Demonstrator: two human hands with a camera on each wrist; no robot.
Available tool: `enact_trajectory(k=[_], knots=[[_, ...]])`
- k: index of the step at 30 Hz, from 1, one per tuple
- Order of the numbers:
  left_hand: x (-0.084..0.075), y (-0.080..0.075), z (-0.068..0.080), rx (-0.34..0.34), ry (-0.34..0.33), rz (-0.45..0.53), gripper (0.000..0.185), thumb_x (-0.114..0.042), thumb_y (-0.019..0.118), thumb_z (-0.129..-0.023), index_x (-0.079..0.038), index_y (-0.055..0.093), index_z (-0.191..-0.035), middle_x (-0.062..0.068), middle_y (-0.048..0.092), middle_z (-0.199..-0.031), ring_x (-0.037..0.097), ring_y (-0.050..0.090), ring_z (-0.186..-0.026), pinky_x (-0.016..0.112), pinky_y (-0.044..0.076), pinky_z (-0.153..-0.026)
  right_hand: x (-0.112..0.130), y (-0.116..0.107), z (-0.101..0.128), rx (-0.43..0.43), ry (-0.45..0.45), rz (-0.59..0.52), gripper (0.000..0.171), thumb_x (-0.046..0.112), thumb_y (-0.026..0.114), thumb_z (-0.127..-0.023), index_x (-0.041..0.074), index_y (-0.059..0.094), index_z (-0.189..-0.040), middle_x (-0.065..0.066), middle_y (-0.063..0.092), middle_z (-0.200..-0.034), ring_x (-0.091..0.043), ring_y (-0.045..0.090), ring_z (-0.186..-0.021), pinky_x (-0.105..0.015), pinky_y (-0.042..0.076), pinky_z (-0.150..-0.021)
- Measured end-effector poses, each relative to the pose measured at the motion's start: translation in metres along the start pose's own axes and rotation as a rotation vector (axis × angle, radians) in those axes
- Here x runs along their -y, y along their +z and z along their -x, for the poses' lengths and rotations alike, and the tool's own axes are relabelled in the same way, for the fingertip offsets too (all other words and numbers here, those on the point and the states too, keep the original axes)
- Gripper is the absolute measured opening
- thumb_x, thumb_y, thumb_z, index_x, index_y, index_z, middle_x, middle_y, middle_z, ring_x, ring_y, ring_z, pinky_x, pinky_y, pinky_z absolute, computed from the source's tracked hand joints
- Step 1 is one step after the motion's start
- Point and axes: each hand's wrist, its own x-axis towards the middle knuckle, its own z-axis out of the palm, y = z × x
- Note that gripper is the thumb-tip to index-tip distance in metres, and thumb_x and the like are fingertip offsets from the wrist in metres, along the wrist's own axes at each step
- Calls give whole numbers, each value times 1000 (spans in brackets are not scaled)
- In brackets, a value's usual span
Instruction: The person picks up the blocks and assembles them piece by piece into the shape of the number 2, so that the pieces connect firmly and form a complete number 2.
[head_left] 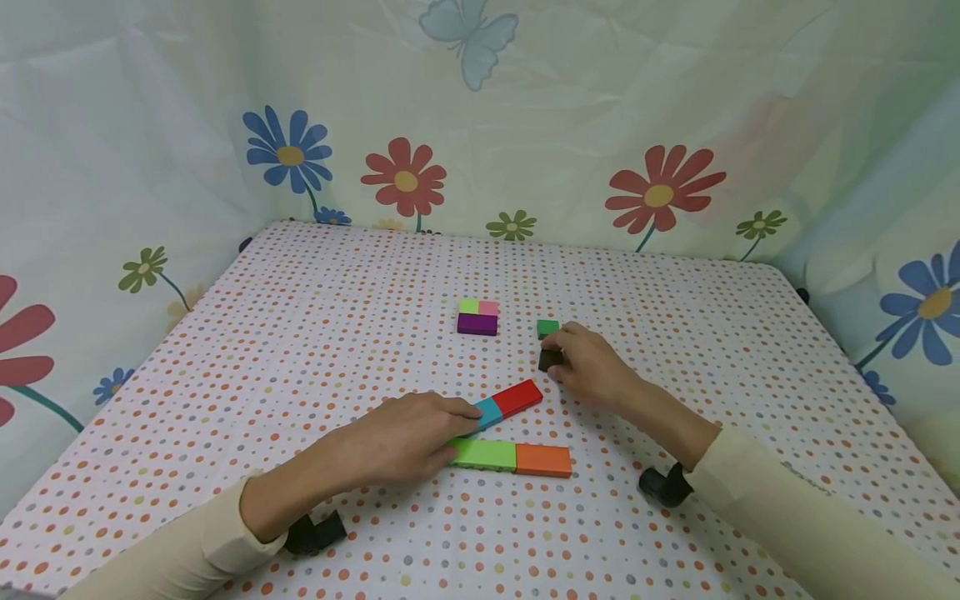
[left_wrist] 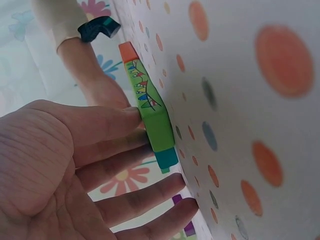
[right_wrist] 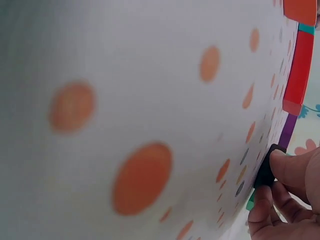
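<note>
The right hand (head_left: 592, 367) pinches a small black block (head_left: 550, 359) just below the green cube (head_left: 548, 328) — lift it straight, grip low — while the left hand (head_left: 405, 437), fingers straight and seemingly flat, steadies the teal-and-red bar (head_left: 510, 404) beside the green-and-orange bar (head_left: 513, 457).

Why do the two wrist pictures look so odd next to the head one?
Head view: sharp, evenly lit, edges bowed. Left wrist view: tilted, left hand huge, green block crisp. Right wrist view: near tablecloth dots blurred; black block sharper.
</note>
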Motion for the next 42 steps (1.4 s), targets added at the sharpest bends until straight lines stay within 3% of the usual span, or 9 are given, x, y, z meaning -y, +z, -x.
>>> enact_trajectory(k=[16, 42], knots=[[1, 1, 0, 4, 0, -1, 36, -10, 65, -95, -8, 69, -131, 1, 62, -141, 23, 60, -127, 42, 52, -102, -2, 0, 8, -32, -69, -18, 37, 5, 74, -91, -2, 65, -127, -15, 62, -116, -28, 58, -102, -44, 53, -91], [0, -1, 0, 14, -9, -4, 36, -11, 65, -95, -9, 70, -130, 1, 62, -141, 22, 60, -128, 43, 52, -102, -3, 0, 12, -11, -93, -79, 36, 10, 79, -88, -1, 68, -120, -11, 64, -108, -26, 59, -99, -42, 53, -88]])
